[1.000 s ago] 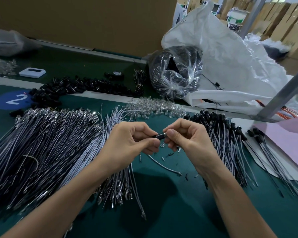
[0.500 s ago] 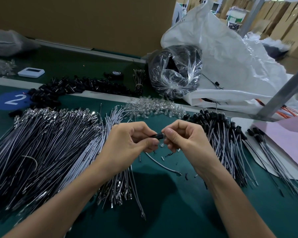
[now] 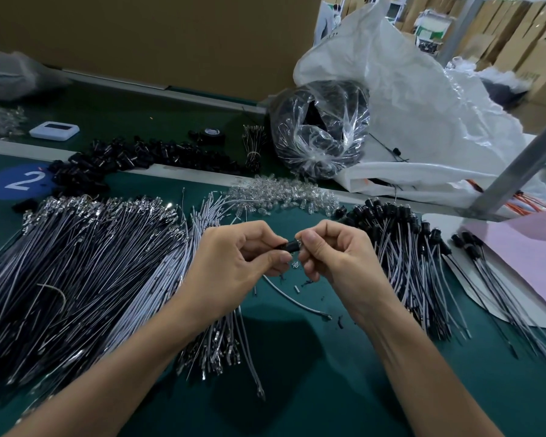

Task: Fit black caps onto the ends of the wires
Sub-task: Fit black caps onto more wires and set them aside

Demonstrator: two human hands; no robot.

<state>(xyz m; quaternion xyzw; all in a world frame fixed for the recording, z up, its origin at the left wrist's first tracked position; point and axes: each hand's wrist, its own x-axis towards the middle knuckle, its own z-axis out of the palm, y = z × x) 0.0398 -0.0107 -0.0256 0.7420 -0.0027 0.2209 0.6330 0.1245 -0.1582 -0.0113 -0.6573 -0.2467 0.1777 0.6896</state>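
Black cap [image 3: 290,246] held above counter [image 3: 312,367], between both hands | long axis lies left-right | left hand [image 3: 234,266] grips one end, right hand [image 3: 338,263] pinches the other | I judge the push goes inward along that axis.

On my green surface [image 3: 328,389], a blue sticker marked 2 [image 3: 16,181] sits far left, a small white device [image 3: 54,130] above it. A pink sheet [image 3: 524,257] lies right, with a big white bag [image 3: 423,105] at upper right.
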